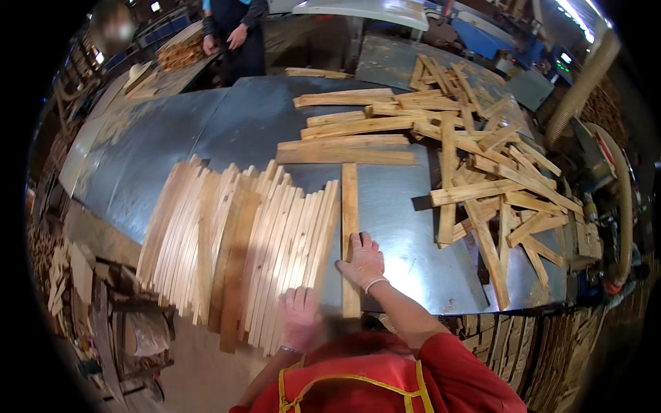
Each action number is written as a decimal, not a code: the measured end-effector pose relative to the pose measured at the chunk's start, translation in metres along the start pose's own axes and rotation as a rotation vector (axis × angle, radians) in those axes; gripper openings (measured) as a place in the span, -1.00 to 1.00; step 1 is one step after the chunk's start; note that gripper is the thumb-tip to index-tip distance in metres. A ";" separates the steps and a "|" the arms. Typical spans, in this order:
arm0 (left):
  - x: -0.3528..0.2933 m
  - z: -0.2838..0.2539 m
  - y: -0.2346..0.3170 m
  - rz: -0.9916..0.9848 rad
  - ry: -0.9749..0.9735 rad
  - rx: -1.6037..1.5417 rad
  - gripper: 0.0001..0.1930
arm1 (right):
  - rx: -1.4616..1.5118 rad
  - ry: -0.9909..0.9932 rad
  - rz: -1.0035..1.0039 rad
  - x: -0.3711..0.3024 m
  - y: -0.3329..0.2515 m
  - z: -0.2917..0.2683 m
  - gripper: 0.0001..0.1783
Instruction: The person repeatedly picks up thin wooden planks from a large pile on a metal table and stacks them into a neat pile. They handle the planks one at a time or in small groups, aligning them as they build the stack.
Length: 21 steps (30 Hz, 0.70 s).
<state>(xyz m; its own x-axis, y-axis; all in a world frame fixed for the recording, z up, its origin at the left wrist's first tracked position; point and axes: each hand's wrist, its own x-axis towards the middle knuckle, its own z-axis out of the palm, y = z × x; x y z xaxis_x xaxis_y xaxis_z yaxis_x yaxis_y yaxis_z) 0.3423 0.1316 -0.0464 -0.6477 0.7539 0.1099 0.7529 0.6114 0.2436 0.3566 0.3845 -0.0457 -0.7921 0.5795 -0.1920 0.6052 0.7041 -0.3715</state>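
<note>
My right hand (363, 265), in a pale pinkish glove, is on a single wooden strip (350, 196) lying lengthwise on the metal table. Its thumb is at the strip's left edge, with the fingers over the top and right side. A long row of wooden strips (275, 241) stands packed side by side to the left, the near ends reaching past the table edge. Against the near ends at the row's right part is my left hand (301, 320), also gloved, fingers stretched out flat; it is slightly blurred. Darker, wider boards (237, 255) lie across the middle of the row.
A jumbled pile of wooden strips (496, 186) covers the right of the metal table (172, 131). Several strips (351, 127) lie crosswise beyond my right hand. Another person (237, 34) stands across the table. A hose (585, 86) and machinery are at the far right; stacked wood (530, 351) sits below.
</note>
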 end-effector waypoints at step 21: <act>0.055 0.006 0.028 0.012 -0.167 0.126 -0.32 | 2.182 0.373 0.351 0.094 0.220 -0.100 -0.72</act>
<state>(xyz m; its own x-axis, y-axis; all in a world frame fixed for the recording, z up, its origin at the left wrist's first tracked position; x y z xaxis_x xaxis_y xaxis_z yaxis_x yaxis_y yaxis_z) 0.3287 0.1922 -0.0396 -0.6185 0.7841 -0.0520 0.7756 0.6198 0.1194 0.4235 0.6354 -0.0545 -0.5009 0.7539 -0.4251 -0.5240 -0.6550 -0.5443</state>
